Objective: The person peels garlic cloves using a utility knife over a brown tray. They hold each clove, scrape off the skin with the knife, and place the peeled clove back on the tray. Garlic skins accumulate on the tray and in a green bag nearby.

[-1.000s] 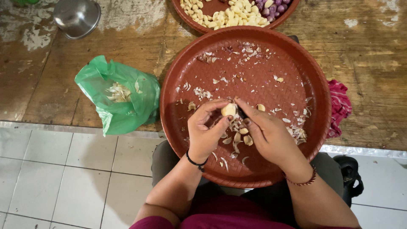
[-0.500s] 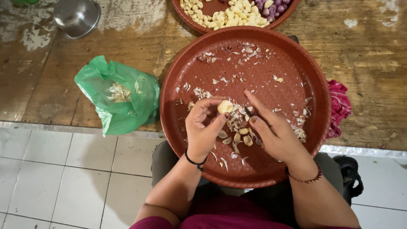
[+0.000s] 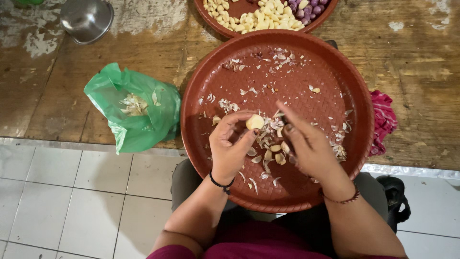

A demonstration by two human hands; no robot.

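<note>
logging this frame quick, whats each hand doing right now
Left hand: closed on a garlic clove.
Right hand: fingers curled over the peels; holding anything cannot be told.

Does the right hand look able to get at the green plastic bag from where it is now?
Probably not directly: the green plastic bag lies beyond the left hand, which sits between it and the right hand.

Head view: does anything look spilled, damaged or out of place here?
Nothing really stands out. Papery skins litter the brown tray around the left hand, which holds a garlic clove, and the right hand. The wooden surface beyond is worn and stained with white patches.
</note>
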